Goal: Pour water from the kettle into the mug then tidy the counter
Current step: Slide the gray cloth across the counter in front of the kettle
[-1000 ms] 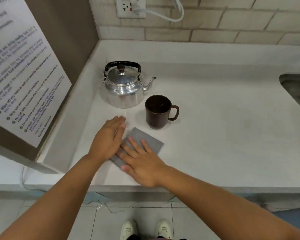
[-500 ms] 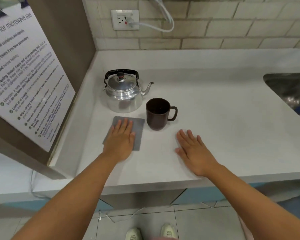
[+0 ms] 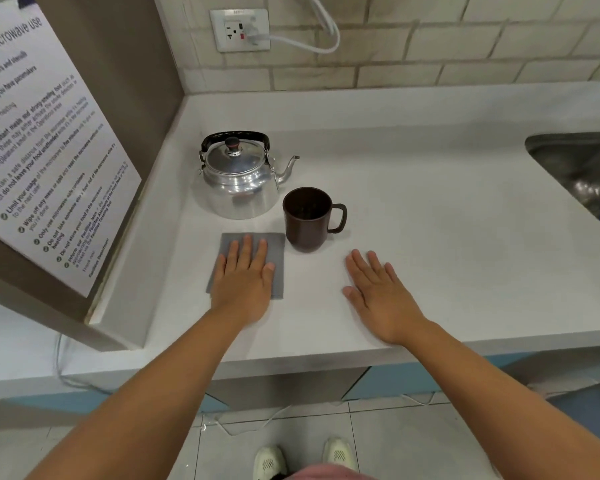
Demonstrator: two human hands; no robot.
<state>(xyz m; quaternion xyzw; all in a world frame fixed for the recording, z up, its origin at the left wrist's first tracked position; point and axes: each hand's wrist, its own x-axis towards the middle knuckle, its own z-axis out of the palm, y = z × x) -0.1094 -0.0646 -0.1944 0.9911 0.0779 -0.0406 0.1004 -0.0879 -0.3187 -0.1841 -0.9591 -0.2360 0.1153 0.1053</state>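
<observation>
A shiny metal kettle (image 3: 238, 183) with a black handle stands upright near the counter's left corner, spout pointing right. Just right of it and nearer to me stands a dark brown mug (image 3: 307, 220), handle to the right. A folded grey cloth (image 3: 278, 271) lies flat in front of the kettle, left of the mug. My left hand (image 3: 245, 280) rests flat on the cloth, palm down with fingers straight. My right hand (image 3: 378, 292) lies flat on the bare counter, right of the mug, holding nothing.
The white counter (image 3: 430, 220) meets a brown side panel carrying a printed notice (image 3: 39, 150) on the left. A steel sink (image 3: 582, 171) is sunk in at the far right. A wall socket (image 3: 241, 29) with a white cable sits above the kettle. The counter's front edge is under my forearms.
One second ago both hands were pressing the cloth nearer the front edge. The cloth now lies squared in front of the kettle under my left hand, and my right hand has moved off it to the right.
</observation>
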